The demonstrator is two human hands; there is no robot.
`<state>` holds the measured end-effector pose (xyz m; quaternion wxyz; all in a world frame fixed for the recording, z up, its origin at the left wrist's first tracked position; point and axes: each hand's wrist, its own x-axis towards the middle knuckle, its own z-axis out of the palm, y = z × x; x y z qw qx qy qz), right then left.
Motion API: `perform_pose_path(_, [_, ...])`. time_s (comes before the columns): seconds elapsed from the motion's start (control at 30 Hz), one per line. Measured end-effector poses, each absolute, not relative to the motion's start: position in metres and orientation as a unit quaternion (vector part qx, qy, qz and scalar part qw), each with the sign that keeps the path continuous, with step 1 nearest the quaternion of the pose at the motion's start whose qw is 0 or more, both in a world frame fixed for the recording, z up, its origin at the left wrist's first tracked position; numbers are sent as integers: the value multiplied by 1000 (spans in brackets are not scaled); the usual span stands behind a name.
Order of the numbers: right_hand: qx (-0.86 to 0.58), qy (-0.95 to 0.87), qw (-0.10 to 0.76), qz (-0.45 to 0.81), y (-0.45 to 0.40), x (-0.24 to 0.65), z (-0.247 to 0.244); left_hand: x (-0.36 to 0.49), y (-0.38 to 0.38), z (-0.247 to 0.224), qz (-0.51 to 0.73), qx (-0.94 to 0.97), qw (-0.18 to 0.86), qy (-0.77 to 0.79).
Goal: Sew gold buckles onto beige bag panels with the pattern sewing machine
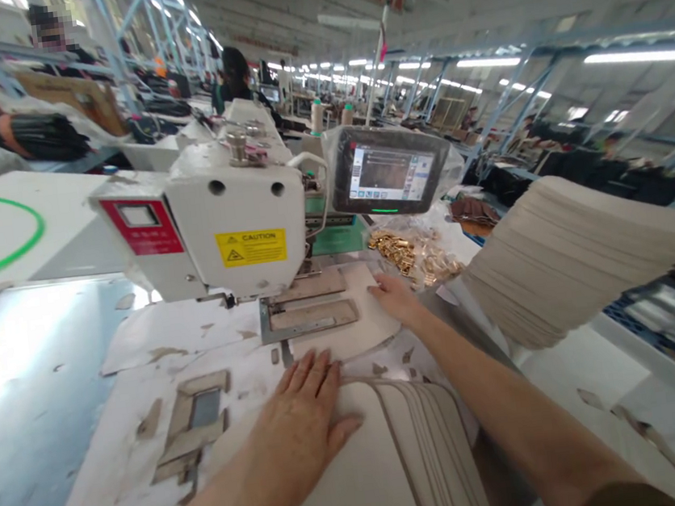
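Note:
A beige panel (376, 326), of leather or something like it, lies under the metal clamp frame (266, 326) of a white sewing machine (235, 208). My right hand (396, 297) grips this panel at its right edge, with the fingertips partly hidden. My left hand (301, 419) lies flat with the fingers stretched out, its fingertips by the panel's near edge. Beneath that hand, a fanned stack of beige panels (419, 430) spreads toward me. The needle area is hidden behind the machine head.
Gold-coloured metal pieces (402, 254) lie in plastic behind my right hand. A lit control screen (389, 170) stands above them. Another tall stack of beige panels (581, 250) rises at right. A loose metal-and-card frame (200, 411) and scraps lie at left. A person (235, 74) sits beyond the machine.

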<state>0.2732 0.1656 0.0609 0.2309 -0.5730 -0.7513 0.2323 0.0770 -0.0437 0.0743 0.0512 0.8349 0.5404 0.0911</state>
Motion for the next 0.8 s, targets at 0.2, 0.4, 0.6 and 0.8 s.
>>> perform_pose_path(0.2, [-588,-788,158,92,164,243,66,80,-44,59,100,800,-11,591])
perform_pose_path(0.4, [-546,-821,144,85,160,242,68,82,-43,62,97,791,-14,604])
perform_pose_path(0.6, [-531,-833,118,99,166,247,73,83,-43,68,78,793,6,605])
perform_pose_path(0.8, [-535,-832,120,80,159,244,71,82,-42,82,83,772,24,630])
